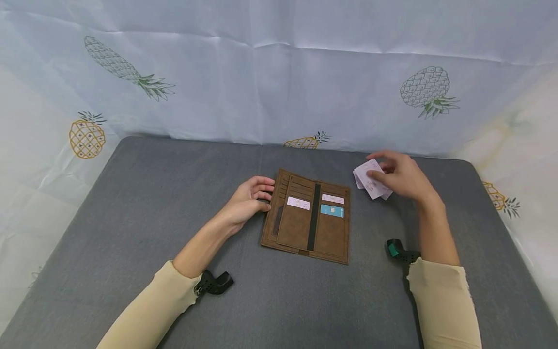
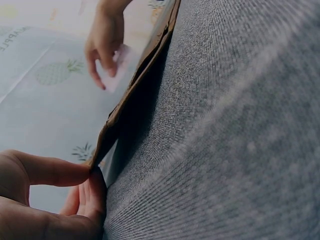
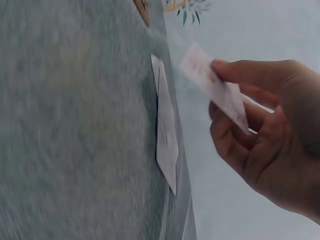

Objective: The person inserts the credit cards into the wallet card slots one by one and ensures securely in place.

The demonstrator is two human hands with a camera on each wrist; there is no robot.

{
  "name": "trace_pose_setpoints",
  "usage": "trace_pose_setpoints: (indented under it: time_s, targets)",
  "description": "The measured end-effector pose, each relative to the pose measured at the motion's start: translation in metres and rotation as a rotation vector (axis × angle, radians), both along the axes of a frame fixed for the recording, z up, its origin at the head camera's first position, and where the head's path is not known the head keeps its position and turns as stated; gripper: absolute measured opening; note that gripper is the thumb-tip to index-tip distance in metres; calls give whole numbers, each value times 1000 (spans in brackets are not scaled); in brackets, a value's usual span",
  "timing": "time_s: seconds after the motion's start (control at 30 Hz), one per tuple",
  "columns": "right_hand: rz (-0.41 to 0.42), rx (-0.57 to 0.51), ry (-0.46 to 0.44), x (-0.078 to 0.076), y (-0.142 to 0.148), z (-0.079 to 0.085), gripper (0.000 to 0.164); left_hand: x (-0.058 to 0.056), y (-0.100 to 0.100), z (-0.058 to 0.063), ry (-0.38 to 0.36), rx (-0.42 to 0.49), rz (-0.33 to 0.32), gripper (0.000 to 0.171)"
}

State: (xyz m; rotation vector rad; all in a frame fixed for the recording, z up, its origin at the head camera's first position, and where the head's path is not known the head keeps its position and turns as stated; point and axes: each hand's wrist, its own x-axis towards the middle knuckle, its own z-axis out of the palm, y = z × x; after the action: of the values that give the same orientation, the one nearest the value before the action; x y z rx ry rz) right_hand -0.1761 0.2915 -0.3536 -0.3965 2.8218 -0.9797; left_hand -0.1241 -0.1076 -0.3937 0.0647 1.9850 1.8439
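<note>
A brown long wallet [image 1: 293,228] lies unfolded on the table, a dark strip down its middle. My left hand [image 1: 246,202] pinches its left edge between thumb and fingers, and that edge is lifted off the cloth in the left wrist view. A pale pink card [image 1: 298,203] sits in a left-panel slot; another pink card [image 1: 333,198] and a blue card [image 1: 332,210] fill slots on the right panel. Right of the wallet, my right hand [image 1: 405,178] pinches one pale card [image 3: 212,90] between thumb and fingers, raised above a few loose cards [image 3: 166,132].
Grey cloth [image 1: 174,213] covers the table. Behind it hangs a pale curtain [image 1: 261,87] printed with pineapples. Each forearm carries a black wrist device, the left one [image 1: 215,283] and the right one [image 1: 398,252], near the sleeve cuffs.
</note>
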Motion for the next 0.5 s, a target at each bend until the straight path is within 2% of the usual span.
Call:
trace_pose_setpoints:
  time_s: [0.13,0.27,0.5]
  targets:
    - [-5,-103,26,1,-13,2,40,0,0,0,0,-3,0,66]
    - [-26,-157,13,1,-27,4,38,0,-1,0,-3,-3,-1,66]
    - [-69,-266,-116,4,-44,4,45,1,0,2,-5,-2,1,66]
